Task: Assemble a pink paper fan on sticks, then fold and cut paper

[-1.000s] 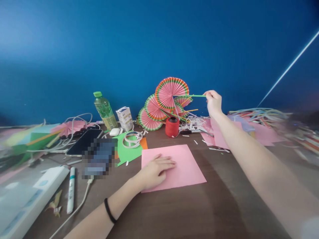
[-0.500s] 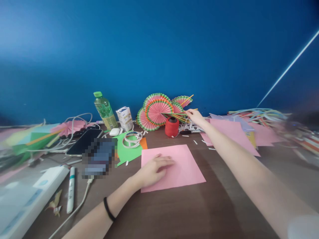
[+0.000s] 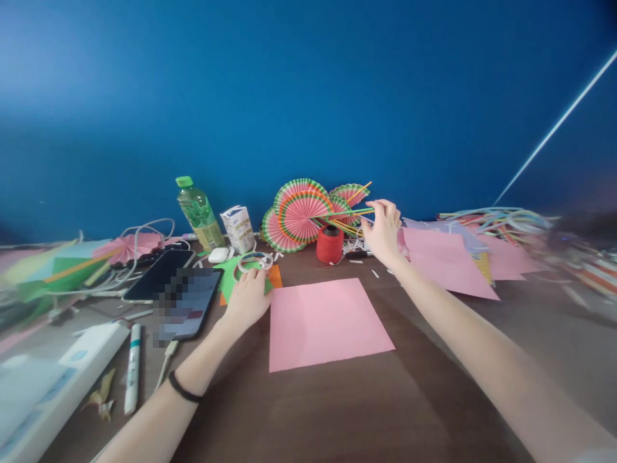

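Observation:
Over the near edge of the white tape rolls lies my left hand, palm down, fingers reaching forward and slightly apart. Its fingertips overlap the rolls; any grip beneath is hidden. Green paper is under the rolls. My right hand is raised at the back, thumb and forefinger apart, at the end of a thin green stick. This stick runs to a pleated pink paper fan with green and orange edging. A flat pink paper sheet lies between my forearms, touched by neither hand.
A red thread spool stands before the fans. To the left are a green bottle, a small carton, phones, a marker and a power strip. Pink sheets lie at right.
My left hand has left the pink sheet and moved left and forward to the tape rolls. My right thumb and forefinger, earlier pinched at the stick, have spread apart.

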{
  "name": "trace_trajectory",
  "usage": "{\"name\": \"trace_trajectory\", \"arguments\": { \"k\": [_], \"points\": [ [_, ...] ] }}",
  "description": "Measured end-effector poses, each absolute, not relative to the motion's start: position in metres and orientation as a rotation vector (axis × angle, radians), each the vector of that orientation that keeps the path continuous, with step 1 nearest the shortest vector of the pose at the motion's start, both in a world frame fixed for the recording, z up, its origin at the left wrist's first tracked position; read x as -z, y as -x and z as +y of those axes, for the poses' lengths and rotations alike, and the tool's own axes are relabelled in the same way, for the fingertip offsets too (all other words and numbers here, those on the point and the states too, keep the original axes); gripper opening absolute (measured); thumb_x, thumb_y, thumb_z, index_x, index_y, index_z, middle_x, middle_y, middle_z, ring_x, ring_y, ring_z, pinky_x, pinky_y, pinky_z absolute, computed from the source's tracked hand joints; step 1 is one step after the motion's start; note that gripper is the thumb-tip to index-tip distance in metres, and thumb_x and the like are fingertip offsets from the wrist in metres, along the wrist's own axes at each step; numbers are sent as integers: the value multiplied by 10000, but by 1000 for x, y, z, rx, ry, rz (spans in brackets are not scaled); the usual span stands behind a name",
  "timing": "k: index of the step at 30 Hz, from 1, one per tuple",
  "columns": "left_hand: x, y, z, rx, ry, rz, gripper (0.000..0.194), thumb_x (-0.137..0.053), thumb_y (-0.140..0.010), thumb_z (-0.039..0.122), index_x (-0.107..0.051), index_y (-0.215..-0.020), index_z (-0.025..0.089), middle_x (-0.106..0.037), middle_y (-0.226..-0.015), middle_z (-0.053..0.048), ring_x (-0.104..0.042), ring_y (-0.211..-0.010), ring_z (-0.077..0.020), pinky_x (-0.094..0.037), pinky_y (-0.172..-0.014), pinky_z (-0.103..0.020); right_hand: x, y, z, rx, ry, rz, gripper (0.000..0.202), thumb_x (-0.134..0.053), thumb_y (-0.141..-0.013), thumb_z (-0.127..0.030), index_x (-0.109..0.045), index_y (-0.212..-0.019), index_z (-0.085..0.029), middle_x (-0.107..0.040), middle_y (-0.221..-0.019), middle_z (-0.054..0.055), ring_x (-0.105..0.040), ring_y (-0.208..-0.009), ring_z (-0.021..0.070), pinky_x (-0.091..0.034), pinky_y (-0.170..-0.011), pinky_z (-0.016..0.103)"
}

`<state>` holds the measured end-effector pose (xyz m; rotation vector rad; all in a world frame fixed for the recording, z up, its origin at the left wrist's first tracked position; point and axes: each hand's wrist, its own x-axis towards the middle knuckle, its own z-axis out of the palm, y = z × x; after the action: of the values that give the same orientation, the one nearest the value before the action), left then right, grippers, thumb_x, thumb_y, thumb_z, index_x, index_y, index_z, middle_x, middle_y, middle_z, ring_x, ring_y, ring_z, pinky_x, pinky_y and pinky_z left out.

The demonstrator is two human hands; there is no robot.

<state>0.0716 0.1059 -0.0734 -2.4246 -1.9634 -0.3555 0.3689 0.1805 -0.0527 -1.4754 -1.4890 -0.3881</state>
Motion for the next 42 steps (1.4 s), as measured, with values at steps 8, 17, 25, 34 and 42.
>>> {"name": "trace_trajectory", "arguments": {
  "k": [8, 17, 25, 34, 42],
  "points": [
    [67, -59, 110, 243, 2649, -1835, 300, -570, -731, 205, -557, -1018, 116, -561, -1093, -147, -535, -1041, -279, -397, -917, -395, 63, -356, 159, 341, 1262, -1664, 267, -470, -723, -77, -572, -940, -193, -519, -1083, 105, -441, -1067, 267, -360, -903, 430],
    [64, -62, 110, 77, 2532, -1735, 229, -450, -773, 109, -574, -963, 140, -618, -980, -123, -583, -947, -250, -424, -848, -361, 72, -376, 147, 106, 1206, -1648, 178, -435, -727, -116, -596, -735, -192, -597, -889, 70, -519, -933, 229, -369, -885, 406],
    [50, -67, 106, 595, 2194, -1793, 231, -371, -832, 230, -583, -902, 169, -654, -870, -105, -597, -889, -279, -416, -782, -369, 73, -416, 150, -325, 1423, -1412, 213, -399, -684, -120, -583, -776, -173, -654, -866, 62, -590, -853, 200, -447, -820, 375],
    [32, -55, 110, 1359, 1909, -2221, 132, -456, -795, 281, -543, -875, 222, -616, -721, -25, -582, -676, -211, -400, -622, -281, 68, -459, 157, -425, 1624, -1324, 218, -402, -659, -82, -576, -767, -158, -674, -795, 90, -640, -727, 196, -498, -622, 312],
    [29, -63, 108, 1827, 1935, -2075, 110, -470, -801, 267, -537, -846, 193, -511, -583, 33, -436, -493, -126, -316, -483, -229, 77, -482, 156, -295, 1820, -1593, 101, -545, -611, -125, -621, -633, -188, -681, -755, 69, -616, -736, 230, -462, -681, 336]
  ]
}}
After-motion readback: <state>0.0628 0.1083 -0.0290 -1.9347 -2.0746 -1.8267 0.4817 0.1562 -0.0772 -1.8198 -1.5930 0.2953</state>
